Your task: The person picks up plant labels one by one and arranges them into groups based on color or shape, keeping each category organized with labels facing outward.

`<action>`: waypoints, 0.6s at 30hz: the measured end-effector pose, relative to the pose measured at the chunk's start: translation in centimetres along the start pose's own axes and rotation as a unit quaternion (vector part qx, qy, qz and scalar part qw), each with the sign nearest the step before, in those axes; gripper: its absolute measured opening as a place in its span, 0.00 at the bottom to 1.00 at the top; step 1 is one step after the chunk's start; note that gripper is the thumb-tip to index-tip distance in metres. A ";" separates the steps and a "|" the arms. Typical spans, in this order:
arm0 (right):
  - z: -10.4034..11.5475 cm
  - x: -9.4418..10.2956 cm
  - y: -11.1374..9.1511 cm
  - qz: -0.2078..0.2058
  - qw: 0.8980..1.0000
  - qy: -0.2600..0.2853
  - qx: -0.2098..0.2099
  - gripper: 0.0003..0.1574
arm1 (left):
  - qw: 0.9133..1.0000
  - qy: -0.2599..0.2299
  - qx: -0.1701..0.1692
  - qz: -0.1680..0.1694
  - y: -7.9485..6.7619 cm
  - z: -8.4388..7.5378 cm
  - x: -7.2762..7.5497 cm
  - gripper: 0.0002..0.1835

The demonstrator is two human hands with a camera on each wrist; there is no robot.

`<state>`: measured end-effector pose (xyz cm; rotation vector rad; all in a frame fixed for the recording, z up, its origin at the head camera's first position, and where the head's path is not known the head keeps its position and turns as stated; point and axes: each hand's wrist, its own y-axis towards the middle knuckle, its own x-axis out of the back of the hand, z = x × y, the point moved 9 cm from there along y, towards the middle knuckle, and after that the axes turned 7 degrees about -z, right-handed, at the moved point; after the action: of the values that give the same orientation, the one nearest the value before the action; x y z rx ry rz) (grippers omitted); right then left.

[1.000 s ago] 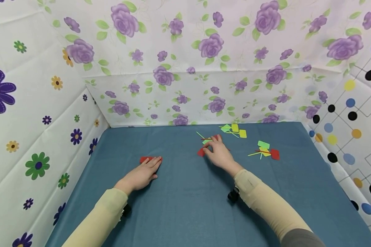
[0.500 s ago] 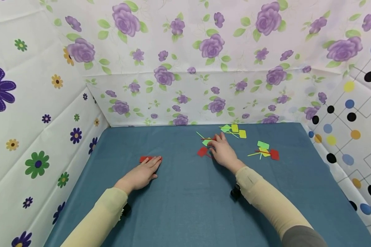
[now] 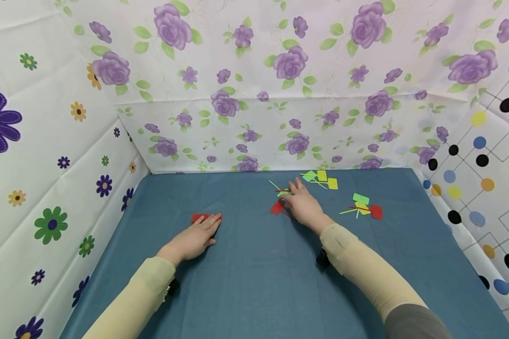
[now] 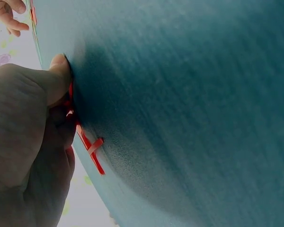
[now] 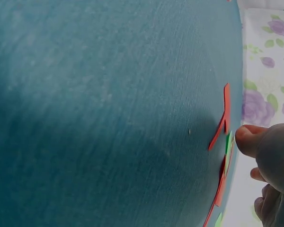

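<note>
My left hand (image 3: 192,241) lies with fairly straight fingers on red tags (image 3: 198,218) at the left of the table. In the left wrist view the thin red tails (image 4: 89,145) stick out past its fingers. My right hand (image 3: 304,205) hovers over a loose cluster of red and green flat tags with thin tails. A red tag (image 3: 277,207) shows beside its thumb, and a green tag (image 3: 283,192) lies partly behind its fingers. In the right wrist view the thumb (image 5: 248,139) stands just clear of the green tag (image 5: 228,147), with nothing between the fingers.
Yellow and green tags (image 3: 321,176) lie in a pile at the table's back edge. Farther right is a mixed pile with a green (image 3: 361,199), a yellow and a red tag (image 3: 376,212). Patterned cloth walls (image 3: 254,127) enclose the blue table (image 3: 246,282) on three sides.
My right hand shifted right off the front red tag, uncovering more of it, then came slightly back left. The left hand has stayed put on the red tags.
</note>
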<state>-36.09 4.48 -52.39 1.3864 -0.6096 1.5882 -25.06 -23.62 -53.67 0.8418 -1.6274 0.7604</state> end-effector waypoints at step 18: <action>1.7 -0.3 0.7 0.018 0.999 -0.038 0.015 0.25 | 1.000 0.001 0.014 0.011 0.1 0.5 -0.5 0.38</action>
<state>-35.92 2.68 -52.12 1.4705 -0.6611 1.5839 -25.36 -23.87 -54.31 0.8431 -1.6299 0.8012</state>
